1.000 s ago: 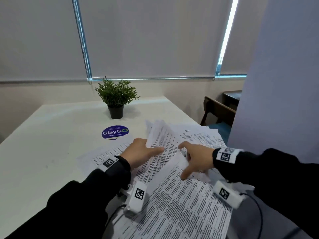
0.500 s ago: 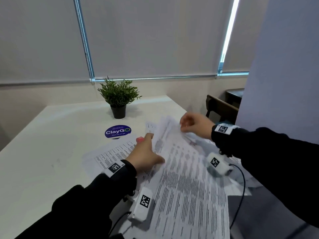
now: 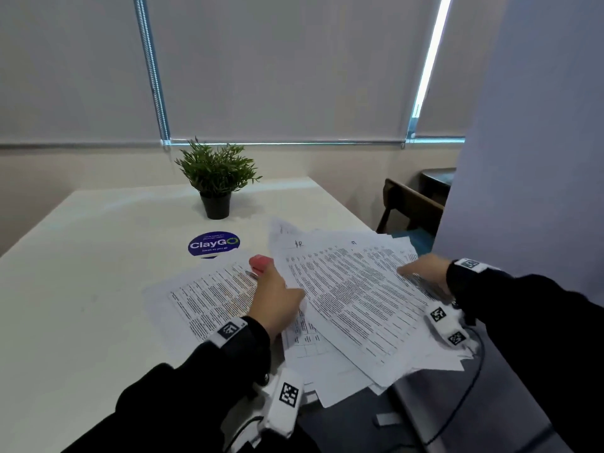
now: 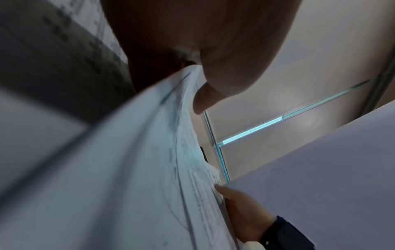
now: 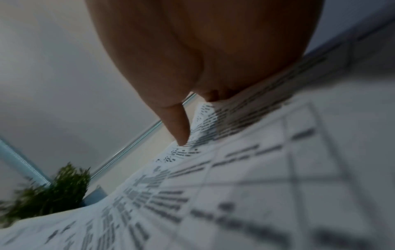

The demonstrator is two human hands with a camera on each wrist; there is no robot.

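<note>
A loose pile of printed sheets (image 3: pixel 353 289) lies fanned over the right part of the white table (image 3: pixel 81 273), some hanging past its near edge. My left hand (image 3: pixel 277 299) holds the left edge of the upper sheets; in the left wrist view that edge (image 4: pixel 138 169) runs in between thumb (image 4: pixel 213 81) and fingers. My right hand (image 3: pixel 425 271) lies flat on the pile's right side, and one straight finger (image 5: pixel 177 125) touches the print (image 5: pixel 235 169). Another printed sheet (image 3: pixel 212 292) lies flat to the left. A red object (image 3: pixel 260 263) shows just beyond my left hand, partly hidden.
A small potted plant (image 3: pixel 215 188) stands at the back of the table, with a round blue ClayGo sticker (image 3: pixel 214 244) in front of it. A pen (image 3: pixel 251 274) lies by the red object. A dark wooden chair (image 3: pixel 411 207) and a pale partition (image 3: pixel 539 158) stand to the right.
My right hand has come down from the sheet's raised far edge to the right and now lies flat on the pile. The lifted sheet lies flatter. My left hand has stayed at the left edge.
</note>
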